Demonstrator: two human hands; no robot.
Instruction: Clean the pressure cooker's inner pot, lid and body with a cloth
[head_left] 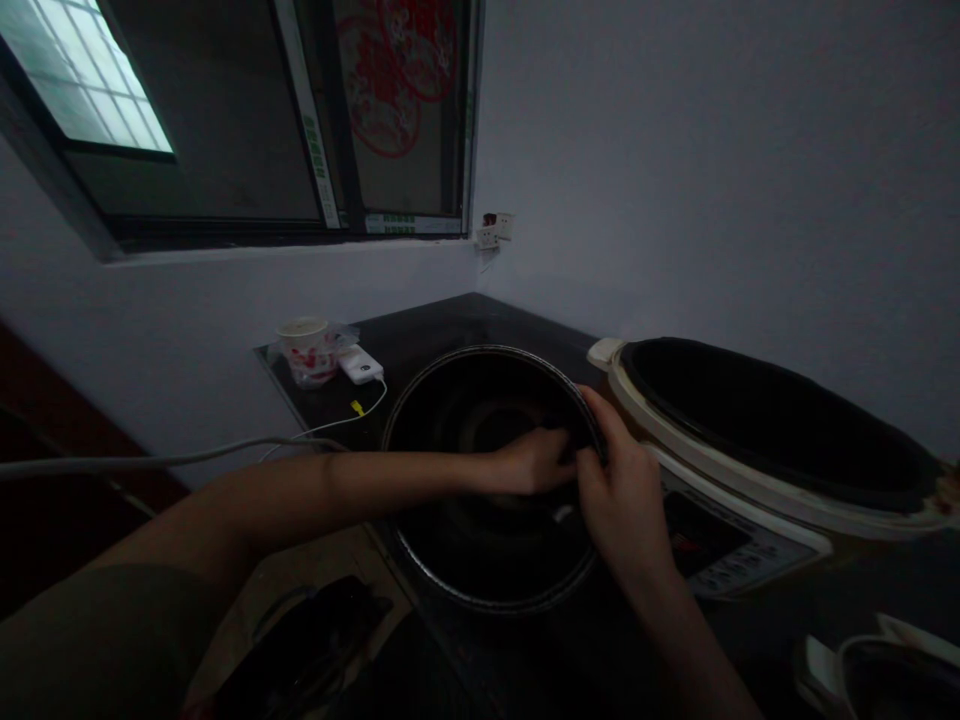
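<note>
A large round black pot (439,430), like a rice cooker's inner pot, stands on the dark counter, its open mouth facing up towards me. My right hand (619,480) grips its right rim, thumb on the inner side and fingers over the edge. Reaching across the pot from the left, my left hand (531,462) is down inside near the right wall. Its fingers are curled and slightly blurred, and whatever they may hold is too dark to make out. Right beside the pot is a big pale cooker (750,510) with a dark open top and a front button panel.
At the counter's back left are a bagged paper cup (309,355) and a white plug block (361,364) with a cable. A smaller handled appliance (862,665) sits at lower right. Wall sockets (496,230) hang at the corner beside the window (225,190). A dark bag-like object (300,650) lies below the counter.
</note>
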